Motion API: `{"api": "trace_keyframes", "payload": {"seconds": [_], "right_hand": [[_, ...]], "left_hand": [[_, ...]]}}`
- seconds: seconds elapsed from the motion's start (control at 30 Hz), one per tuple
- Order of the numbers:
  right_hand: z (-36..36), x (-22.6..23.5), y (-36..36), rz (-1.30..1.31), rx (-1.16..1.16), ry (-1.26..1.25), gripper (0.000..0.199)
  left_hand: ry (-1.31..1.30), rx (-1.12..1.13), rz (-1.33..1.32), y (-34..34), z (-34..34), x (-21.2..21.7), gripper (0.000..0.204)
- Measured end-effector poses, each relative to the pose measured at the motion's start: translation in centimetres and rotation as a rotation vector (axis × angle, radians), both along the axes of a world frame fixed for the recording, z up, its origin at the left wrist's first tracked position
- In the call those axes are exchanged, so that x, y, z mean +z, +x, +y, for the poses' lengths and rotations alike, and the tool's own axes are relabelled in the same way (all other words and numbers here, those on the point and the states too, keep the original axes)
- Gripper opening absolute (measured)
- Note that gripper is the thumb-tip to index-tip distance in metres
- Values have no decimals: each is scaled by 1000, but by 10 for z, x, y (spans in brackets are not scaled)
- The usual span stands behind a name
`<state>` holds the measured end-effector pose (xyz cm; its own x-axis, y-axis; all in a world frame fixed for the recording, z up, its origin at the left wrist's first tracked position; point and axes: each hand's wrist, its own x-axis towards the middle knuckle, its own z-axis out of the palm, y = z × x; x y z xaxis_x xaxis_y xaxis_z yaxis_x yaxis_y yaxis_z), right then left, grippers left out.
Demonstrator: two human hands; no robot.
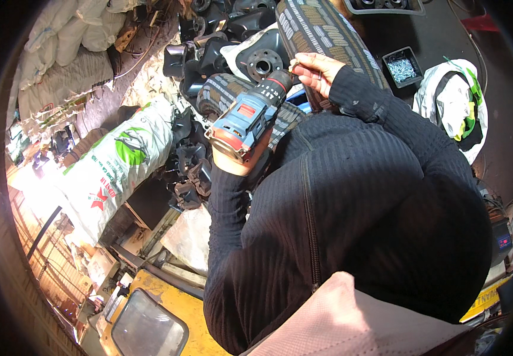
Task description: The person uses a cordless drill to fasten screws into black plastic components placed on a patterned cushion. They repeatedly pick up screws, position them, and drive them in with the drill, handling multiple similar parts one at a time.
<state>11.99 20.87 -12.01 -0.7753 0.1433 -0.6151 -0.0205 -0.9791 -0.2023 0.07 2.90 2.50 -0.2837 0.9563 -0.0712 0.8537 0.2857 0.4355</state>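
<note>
A blue and grey cordless drill (249, 121) points up and to the right, its chuck near the pinched fingers of my right hand. My left hand (235, 164) is wrapped round the drill from below, and its grip is mostly hidden under the drill's body. My right hand (318, 70) is closed in a pinch just past the chuck's tip; whatever sits between thumb and fingers is too small to make out. Right beyond the chuck lies a black round-hubbed part (263, 62) with a hole in its middle, partly on white plastic.
Black molded parts (209, 56) lie heaped beyond the drill. A patterned fabric roll (330, 41) runs behind my right hand. A black box of screws (403, 66) and a white bag (452, 101) are at right. A printed white sack (123, 160) stands at left.
</note>
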Motion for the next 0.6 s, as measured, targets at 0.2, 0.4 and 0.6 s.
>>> {"api": "trace_keyframes", "payload": {"seconds": [0.2, 0.4, 0.6], "right_hand": [[3, -5, 1, -22, 115, 18, 18], [-8, -28, -7, -96, 218, -75, 28], [-25, -55, -32, -325, 424, -35, 17]], "left_hand": [[-73, -144, 129, -6, 5, -2, 23], [-133, 20, 128, -26, 1, -23, 35], [-151, 511, -358, -68, 4, -63, 71]]}}
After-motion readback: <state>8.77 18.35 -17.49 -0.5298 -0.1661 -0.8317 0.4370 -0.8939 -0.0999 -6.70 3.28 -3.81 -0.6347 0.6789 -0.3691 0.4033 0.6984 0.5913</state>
